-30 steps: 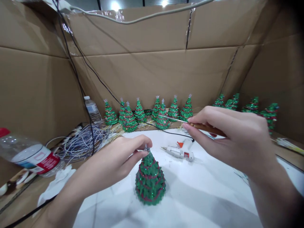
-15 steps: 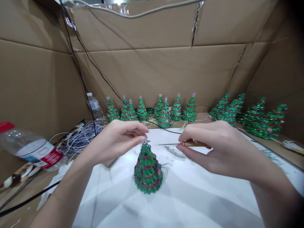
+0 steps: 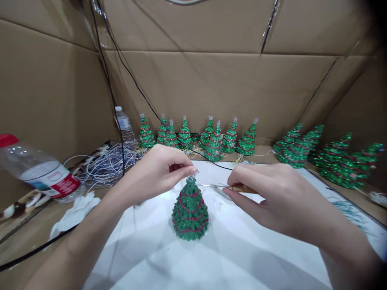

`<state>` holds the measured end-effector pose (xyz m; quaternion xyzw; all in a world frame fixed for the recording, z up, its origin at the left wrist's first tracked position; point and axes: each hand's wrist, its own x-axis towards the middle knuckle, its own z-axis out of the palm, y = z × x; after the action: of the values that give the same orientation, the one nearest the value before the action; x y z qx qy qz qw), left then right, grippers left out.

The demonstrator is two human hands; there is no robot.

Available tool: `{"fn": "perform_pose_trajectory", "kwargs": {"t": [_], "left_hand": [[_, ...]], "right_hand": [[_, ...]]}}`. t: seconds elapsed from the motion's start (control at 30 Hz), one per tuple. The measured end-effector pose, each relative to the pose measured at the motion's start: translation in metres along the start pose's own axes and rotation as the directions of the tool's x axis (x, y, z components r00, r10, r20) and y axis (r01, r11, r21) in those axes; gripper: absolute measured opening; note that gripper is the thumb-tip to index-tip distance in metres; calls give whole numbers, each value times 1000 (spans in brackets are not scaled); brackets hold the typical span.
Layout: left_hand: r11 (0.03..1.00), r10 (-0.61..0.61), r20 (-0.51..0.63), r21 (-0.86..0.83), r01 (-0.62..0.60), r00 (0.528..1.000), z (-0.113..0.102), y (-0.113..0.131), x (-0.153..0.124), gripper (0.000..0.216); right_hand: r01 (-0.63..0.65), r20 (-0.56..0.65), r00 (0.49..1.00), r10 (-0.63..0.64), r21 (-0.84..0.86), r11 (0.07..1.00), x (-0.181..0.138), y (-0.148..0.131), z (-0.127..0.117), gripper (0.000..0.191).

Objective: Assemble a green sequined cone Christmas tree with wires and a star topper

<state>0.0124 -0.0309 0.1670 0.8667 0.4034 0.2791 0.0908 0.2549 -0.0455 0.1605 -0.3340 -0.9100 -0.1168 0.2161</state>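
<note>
A small green Christmas tree ornament with red garlands stands upright on the white work surface. My left hand pinches the pale star at the tree's tip between thumb and fingertips. In my right hand is a thin metal pick with a wooden handle, held nearly level. Its metal tip points left and reaches the upper part of the tree, just below the star. Whether the tip touches the tree I cannot tell. Behind the pick lies a pale pen-like tool, partly hidden by my right hand.
Several finished-looking trees line the back, with more trees at the right. Tangled white wire, a large red-capped bottle and a small water bottle are on the left. Cardboard walls enclose the space; black cables hang down.
My left fingers have closed on the star. The pick has come closer to the tree's top. The tree has turned, and the camera view has tilted down and shifted.
</note>
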Motion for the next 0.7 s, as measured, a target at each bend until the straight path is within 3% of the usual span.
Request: {"fn": "perform_pose_trajectory", "kwargs": {"t": [0.33,0.7], "left_hand": [[998,-42,0,-46,42,999,2,-5,1,27],[997,38,-22,-66,-40,999,2,-7,1,23]], "right_hand": [[-15,6,1000,15,-37,999,4,1,7,15],[2,-13,1000,-3,-48,999,6,3,11,15]]}}
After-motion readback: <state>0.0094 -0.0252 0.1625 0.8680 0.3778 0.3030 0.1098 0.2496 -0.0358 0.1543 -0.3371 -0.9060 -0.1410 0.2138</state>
